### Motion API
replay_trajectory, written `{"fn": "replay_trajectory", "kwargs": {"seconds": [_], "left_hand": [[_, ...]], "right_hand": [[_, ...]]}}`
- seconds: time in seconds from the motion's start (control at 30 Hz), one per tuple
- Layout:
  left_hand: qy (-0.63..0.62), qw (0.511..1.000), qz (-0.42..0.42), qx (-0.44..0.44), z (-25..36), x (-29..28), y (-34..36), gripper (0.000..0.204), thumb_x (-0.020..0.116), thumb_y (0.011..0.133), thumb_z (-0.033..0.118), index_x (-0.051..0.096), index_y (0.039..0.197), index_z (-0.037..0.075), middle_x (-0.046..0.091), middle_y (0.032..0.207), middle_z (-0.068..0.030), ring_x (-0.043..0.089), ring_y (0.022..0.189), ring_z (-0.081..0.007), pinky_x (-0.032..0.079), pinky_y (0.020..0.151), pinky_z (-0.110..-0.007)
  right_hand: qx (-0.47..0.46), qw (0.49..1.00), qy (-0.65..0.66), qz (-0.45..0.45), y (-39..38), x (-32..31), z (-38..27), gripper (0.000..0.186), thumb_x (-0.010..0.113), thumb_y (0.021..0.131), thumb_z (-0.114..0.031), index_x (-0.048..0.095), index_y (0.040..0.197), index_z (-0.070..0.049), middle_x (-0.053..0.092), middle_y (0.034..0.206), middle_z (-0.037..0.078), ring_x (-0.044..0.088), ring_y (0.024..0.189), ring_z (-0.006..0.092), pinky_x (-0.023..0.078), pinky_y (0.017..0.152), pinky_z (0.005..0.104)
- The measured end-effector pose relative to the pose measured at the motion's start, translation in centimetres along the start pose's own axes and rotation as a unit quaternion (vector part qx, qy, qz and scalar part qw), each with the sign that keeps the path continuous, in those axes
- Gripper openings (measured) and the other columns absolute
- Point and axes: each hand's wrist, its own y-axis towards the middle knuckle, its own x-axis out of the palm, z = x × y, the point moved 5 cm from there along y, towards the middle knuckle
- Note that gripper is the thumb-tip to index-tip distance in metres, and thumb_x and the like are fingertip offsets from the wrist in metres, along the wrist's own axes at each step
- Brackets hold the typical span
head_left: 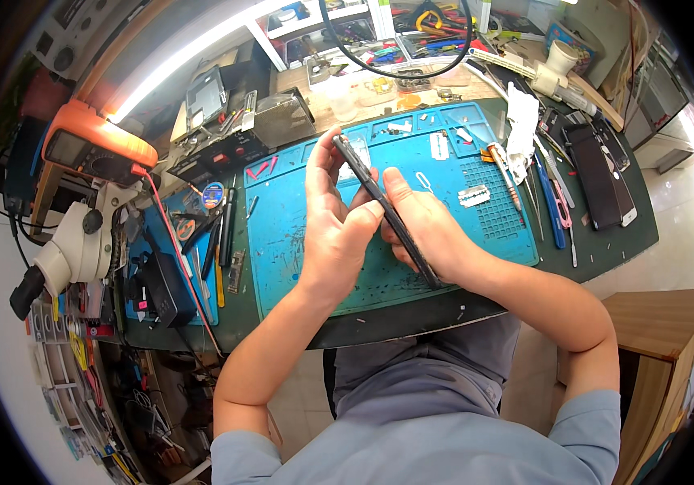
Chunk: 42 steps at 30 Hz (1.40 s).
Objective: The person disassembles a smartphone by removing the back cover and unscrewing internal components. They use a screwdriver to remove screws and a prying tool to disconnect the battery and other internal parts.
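Both hands hold a dark smartphone (387, 212) edge-up above a blue repair mat (282, 259). My left hand (335, 218) is closed on its left face, the thumb pressed near the middle and the fingers reaching toward the far end. On the other side, my right hand (428, 226) grips the near half, thumb against the edge and fingers curled beneath. The phone's broad faces are mostly hidden by the hands. On the mat to the right lie razor blades (474, 196) and a small white looped pin (423, 181).
An orange multimeter (92, 149) and a microscope arm (80, 242) stand at the left. Right of the mat lie tweezers and pliers (561, 202), a blue-handled tool (550, 206) and another phone (599, 178). A black cable loop (399, 74) hangs at the back.
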Motion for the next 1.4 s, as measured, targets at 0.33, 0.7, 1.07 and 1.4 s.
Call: {"fn": "replay_trajectory", "kwargs": {"seconds": [0.33,0.7,1.07,1.4], "left_hand": [[0.092,0.99,-0.011,0.106,0.2,-0.2,-0.1,0.089,0.061,0.083,0.001,0.026,0.164,0.006,0.032,0.155,-0.0163,0.036,0.147,-0.0258,0.044,0.119,-0.051],[0.029,0.996,0.061,0.065,1.0,-0.9,-0.2,0.046,0.055,0.099,0.008,0.043,0.142,0.003,0.045,0.137,-0.0121,0.067,0.112,-0.0223,0.062,0.091,-0.038],[-0.029,0.993,0.082,0.074,0.4,-2.3,0.0,0.02,0.046,0.105,0.013,0.05,0.122,0.004,0.058,0.119,-0.0125,0.066,0.11,-0.0235,0.058,0.105,-0.06],[0.328,0.896,-0.041,0.297,5.7,-1.3,-0.6,0.039,0.057,0.107,0.027,0.062,0.138,0.003,0.064,0.138,-0.0105,0.059,0.132,-0.0238,0.045,0.118,-0.047]], "right_hand": [[0.05,0.997,0.039,-0.038,-0.5,0.0,-0.6,0.068,0.032,0.115,-0.056,0.068,0.088,-0.006,0.054,0.068,-0.001,0.048,0.058,0.0101,0.039,0.054,0.0304],[0.009,0.998,-0.046,-0.051,-0.3,0.1,-0.2,0.067,0.03,0.116,-0.055,0.067,0.096,-0.003,0.053,0.066,-0.001,0.046,0.058,0.0107,0.038,0.054,0.0306],[-0.01,0.989,-0.13,-0.073,-1.0,0.2,-1.2,0.066,0.032,0.116,-0.054,0.067,0.098,-0.001,0.057,0.072,0.002,0.051,0.064,0.0123,0.045,0.063,0.0315],[-0.071,0.961,-0.263,-0.039,-0.3,-3.7,-4.8,0.04,0.046,0.109,-0.031,0.068,0.109,0.003,0.072,0.098,0.017,0.067,0.088,0.0229,0.053,0.08,0.0377]]}}
